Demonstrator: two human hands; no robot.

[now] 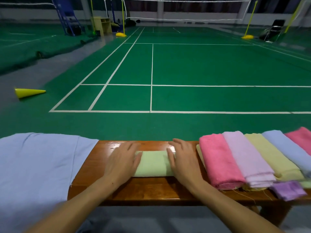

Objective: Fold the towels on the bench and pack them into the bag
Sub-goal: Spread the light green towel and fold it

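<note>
on the bench, centre: a pale green towel [154, 163] lies folded into a small thick pad on the wooden bench [151, 190], between the two hands.
left hand: the left hand [122, 161] lies flat on the towel's left end, fingers straight and spread, pressing down rather than gripping.
right hand: the right hand [182, 161] mirrors it on the right end, fingers extended, thumb along the top of the fold; nothing curled round the cloth.
waiting stack: to the right, overlapping folded towels lie side by side, a pink towel [218, 162] nearest, then a lilac towel [245, 157], a yellow towel [271, 157], a blue towel [286, 148] and another pink one at the frame edge.
light blue cloth: at the left a large light blue cloth [38, 165] drapes over the bench end; it may be the bag, but i cannot tell.
handling: the towel looks soft, light and limp, likely to spring open if lifted by one corner; the varnished bench looks slick, so the pad may slide when pushed.
where to hold: best judged as a pinch on both short ends at once, or one hand under and one on top, keeping the layers together.
hidden: no bag opening or handles can be made out; the towel's ends sit under the palms; the stack's right side is cut off and its near edge is blurred, with a purple scrap [288, 190] poking out.
</note>
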